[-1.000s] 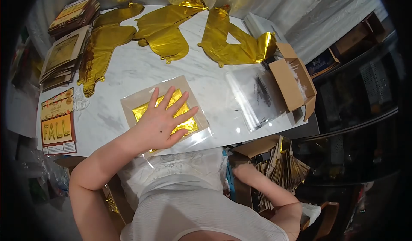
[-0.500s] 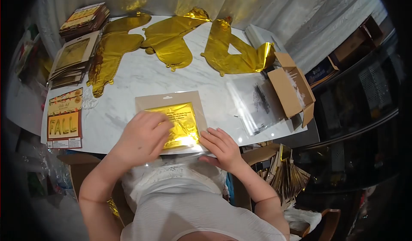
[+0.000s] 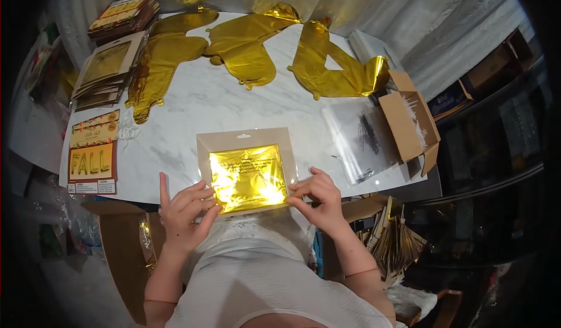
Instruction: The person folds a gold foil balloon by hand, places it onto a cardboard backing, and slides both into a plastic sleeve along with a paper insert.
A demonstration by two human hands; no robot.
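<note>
A clear plastic bag (image 3: 292, 147) with a hang hole lies at the table's front edge, holding a brown card and a folded gold foil balloon (image 3: 248, 176). My left hand (image 3: 188, 211) pinches its lower left edge between thumb and fingers, with one finger sticking up. On the opposite side, my right hand (image 3: 320, 199) grips the lower right edge with thumb and fingertips. Light glares off the foil, and the printed warning text on the bag is hard to read.
Unfolded gold letter balloons (image 3: 242, 47) lie at the back. At left are a FALL card (image 3: 93, 158) and stacked packages (image 3: 105, 71). Clear bags (image 3: 353, 147) and an open carton of white straws (image 3: 403, 123) stand right. Below the table is a box of packages (image 3: 394, 240).
My left hand has moved from above the foil to the bag's left edge. My right hand now pinches the right edge instead of lying flat there. The view has shifted slightly.
</note>
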